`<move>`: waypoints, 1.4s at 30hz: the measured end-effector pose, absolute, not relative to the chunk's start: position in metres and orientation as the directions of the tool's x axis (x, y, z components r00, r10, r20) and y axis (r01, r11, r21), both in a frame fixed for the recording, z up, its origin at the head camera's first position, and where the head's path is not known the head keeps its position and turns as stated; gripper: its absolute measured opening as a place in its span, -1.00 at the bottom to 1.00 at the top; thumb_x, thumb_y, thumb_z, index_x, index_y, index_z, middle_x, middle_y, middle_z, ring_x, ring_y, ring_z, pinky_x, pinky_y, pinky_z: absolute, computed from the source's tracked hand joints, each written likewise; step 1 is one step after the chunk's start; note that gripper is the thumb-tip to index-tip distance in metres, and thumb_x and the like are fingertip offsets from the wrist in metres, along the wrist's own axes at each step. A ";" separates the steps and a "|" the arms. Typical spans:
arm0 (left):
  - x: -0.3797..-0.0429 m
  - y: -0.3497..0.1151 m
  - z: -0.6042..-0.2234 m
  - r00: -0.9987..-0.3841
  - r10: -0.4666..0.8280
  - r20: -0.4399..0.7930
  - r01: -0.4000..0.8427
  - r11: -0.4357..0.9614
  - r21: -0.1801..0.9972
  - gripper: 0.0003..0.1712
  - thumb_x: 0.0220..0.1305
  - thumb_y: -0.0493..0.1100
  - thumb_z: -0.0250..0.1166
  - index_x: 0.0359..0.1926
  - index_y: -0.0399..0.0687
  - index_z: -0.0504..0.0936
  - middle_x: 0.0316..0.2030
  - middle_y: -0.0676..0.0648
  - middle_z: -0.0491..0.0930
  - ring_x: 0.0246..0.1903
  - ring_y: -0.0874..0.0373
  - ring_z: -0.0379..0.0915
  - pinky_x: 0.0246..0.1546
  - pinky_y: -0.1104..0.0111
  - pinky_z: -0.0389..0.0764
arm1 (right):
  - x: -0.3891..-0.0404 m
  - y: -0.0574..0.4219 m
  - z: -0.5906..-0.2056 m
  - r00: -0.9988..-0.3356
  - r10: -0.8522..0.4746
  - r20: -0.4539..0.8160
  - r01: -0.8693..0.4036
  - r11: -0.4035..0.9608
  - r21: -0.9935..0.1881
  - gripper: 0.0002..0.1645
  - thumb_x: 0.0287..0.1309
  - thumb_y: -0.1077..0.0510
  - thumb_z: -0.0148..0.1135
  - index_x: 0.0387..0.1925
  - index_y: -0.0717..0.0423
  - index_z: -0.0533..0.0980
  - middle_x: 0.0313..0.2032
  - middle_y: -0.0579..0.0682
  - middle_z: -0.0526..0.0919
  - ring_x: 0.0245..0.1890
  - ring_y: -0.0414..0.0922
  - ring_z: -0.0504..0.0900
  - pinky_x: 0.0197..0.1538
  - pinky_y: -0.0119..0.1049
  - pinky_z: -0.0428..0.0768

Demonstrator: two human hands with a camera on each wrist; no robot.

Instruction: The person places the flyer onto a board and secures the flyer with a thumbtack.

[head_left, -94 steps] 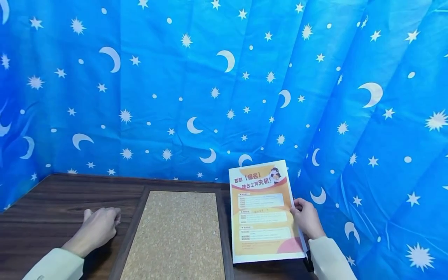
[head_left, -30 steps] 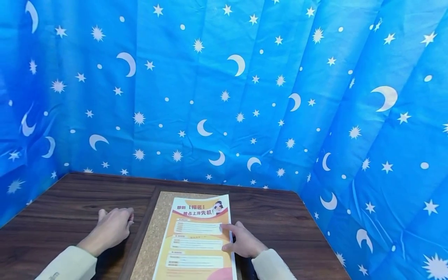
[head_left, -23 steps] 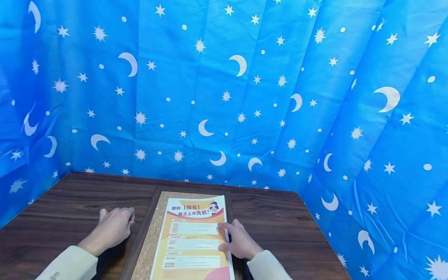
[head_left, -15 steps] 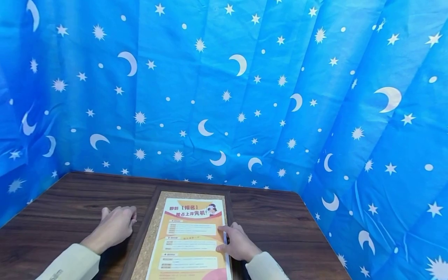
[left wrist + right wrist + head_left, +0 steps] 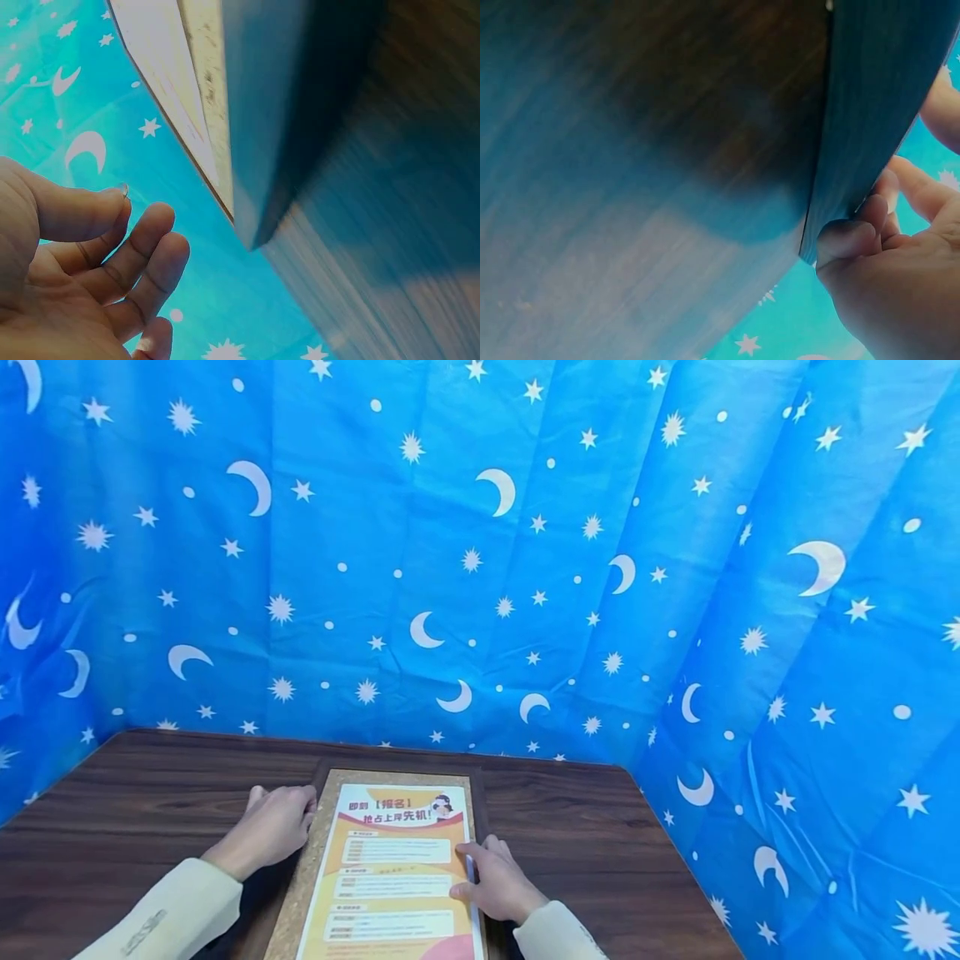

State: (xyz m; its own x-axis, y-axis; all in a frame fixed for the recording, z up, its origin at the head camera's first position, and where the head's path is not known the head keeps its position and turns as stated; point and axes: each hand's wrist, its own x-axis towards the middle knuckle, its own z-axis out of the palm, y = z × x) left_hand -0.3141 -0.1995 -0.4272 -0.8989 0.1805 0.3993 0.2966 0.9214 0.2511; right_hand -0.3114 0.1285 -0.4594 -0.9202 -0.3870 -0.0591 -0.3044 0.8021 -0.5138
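A printed orange-and-white flyer point(image 5: 397, 868) lies on a cork board point(image 5: 303, 885) with a dark wooden frame point(image 5: 480, 802). My right hand point(image 5: 498, 878) is at the flyer's right side, index finger and thumb stretched apart over its edge. In the right wrist view, its other fingers bend beside the dark frame point(image 5: 877, 97). My left hand point(image 5: 266, 828) is just left of the board, beside the frame. The left wrist view shows its fingers point(image 5: 154, 274) loosely bent, apart from the board, with nothing plainly held.
The board rests on a dark wood-grain table point(image 5: 585, 835). A blue curtain point(image 5: 360, 510) with white moons and stars hangs behind the table and along its sides. Table surface extends on both sides of the board.
The right hand has brought the flyer from the board's right onto the cork, then slid it left and straightened it. The left hand has moved right, up to the board's left side.
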 end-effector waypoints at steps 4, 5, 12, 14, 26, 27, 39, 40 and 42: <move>-0.322 -0.190 -0.426 -0.895 0.202 0.397 0.323 0.908 0.266 -0.77 0.13 -0.37 0.25 -0.55 -0.06 0.41 -0.70 0.11 0.31 -0.65 0.19 0.19 -0.36 0.13 0.06 | -0.312 0.127 -0.460 -0.929 -0.364 -0.065 -0.290 0.825 -0.485 -0.31 0.08 -0.11 0.31 0.26 -0.07 0.40 -0.36 -0.10 0.27 -0.33 -0.17 0.22 -0.32 -0.23 0.29; -0.323 -0.187 -0.425 -0.896 0.208 0.392 0.329 0.904 0.272 -0.77 0.13 -0.37 0.25 -0.55 -0.06 0.41 -0.69 0.10 0.31 -0.65 0.19 0.18 -0.36 0.13 0.06 | -0.312 0.127 -0.460 -0.929 -0.364 -0.065 -0.292 0.830 -0.476 -0.31 0.09 -0.11 0.31 0.26 -0.08 0.40 -0.36 -0.10 0.27 -0.33 -0.17 0.22 -0.32 -0.24 0.29; -0.344 -0.170 -0.416 -0.927 0.238 0.288 0.331 0.881 0.339 -0.86 0.23 -0.32 0.21 -0.45 -0.09 0.45 -0.62 0.08 0.38 -0.59 0.18 0.26 -0.33 0.16 0.16 | -0.312 0.130 -0.457 -0.911 -0.408 -0.068 -0.325 0.808 -0.491 -0.32 0.09 -0.12 0.30 0.27 -0.16 0.40 -0.38 -0.06 0.25 -0.37 -0.15 0.19 -0.39 -0.26 0.24; -0.352 -0.164 -0.413 -0.935 0.261 0.241 0.338 0.863 0.377 -0.87 0.26 -0.31 0.19 -0.43 -0.11 0.44 -0.60 0.04 0.37 -0.57 0.17 0.28 -0.36 0.21 0.26 | -0.312 0.131 -0.457 -0.908 -0.414 -0.064 -0.330 0.800 -0.501 -0.32 0.08 -0.12 0.30 0.27 -0.18 0.40 -0.38 -0.05 0.25 -0.38 -0.15 0.19 -0.41 -0.26 0.23; -0.391 -0.139 -0.415 -0.930 0.349 0.114 0.364 0.832 0.419 -0.90 0.33 -0.28 0.12 -0.37 -0.12 0.46 -0.55 0.02 0.38 -0.54 0.17 0.32 -0.48 0.29 0.37 | -0.314 0.130 -0.458 -0.915 -0.397 -0.071 -0.318 0.817 -0.482 -0.30 0.08 -0.17 0.27 0.29 -0.25 0.36 -0.37 -0.09 0.23 -0.36 -0.17 0.19 -0.41 -0.28 0.23; -0.395 -0.139 -0.415 -0.933 0.345 0.098 0.353 0.835 0.421 -0.90 0.33 -0.27 0.12 -0.37 -0.12 0.46 -0.55 0.02 0.38 -0.53 0.17 0.32 -0.47 0.28 0.37 | -0.314 0.130 -0.458 -0.915 -0.397 -0.075 -0.316 0.819 -0.480 -0.30 0.08 -0.18 0.27 0.29 -0.26 0.36 -0.37 -0.10 0.24 -0.36 -0.17 0.19 -0.41 -0.29 0.23; -0.431 -0.131 -0.430 -0.946 0.322 -0.041 0.259 0.824 0.504 -0.94 0.34 -0.25 0.12 -0.31 -0.13 0.45 -0.50 -0.05 0.41 -0.45 0.10 0.38 -0.42 0.27 0.38 | -0.316 0.129 -0.459 -0.928 -0.367 -0.066 -0.303 0.845 -0.440 -0.29 0.05 -0.21 0.27 0.28 -0.31 0.36 -0.37 -0.16 0.23 -0.36 -0.22 0.19 -0.40 -0.34 0.26; -0.432 -0.131 -0.431 -0.945 0.324 -0.041 0.258 0.820 0.511 -0.94 0.35 -0.25 0.11 -0.30 -0.12 0.45 -0.50 -0.05 0.42 -0.45 0.10 0.38 -0.42 0.27 0.38 | -0.316 0.129 -0.459 -0.927 -0.368 -0.066 -0.304 0.844 -0.441 -0.29 0.05 -0.21 0.27 0.28 -0.31 0.36 -0.37 -0.15 0.22 -0.36 -0.21 0.18 -0.40 -0.34 0.26; -0.434 -0.132 -0.433 -0.943 0.329 -0.042 0.260 0.812 0.522 -0.94 0.36 -0.24 0.09 -0.29 -0.10 0.45 -0.48 -0.05 0.42 -0.44 0.09 0.37 -0.42 0.25 0.37 | -0.316 0.128 -0.459 -0.926 -0.371 -0.064 -0.306 0.841 -0.446 -0.29 0.05 -0.20 0.27 0.28 -0.31 0.36 -0.37 -0.14 0.22 -0.36 -0.20 0.18 -0.41 -0.33 0.24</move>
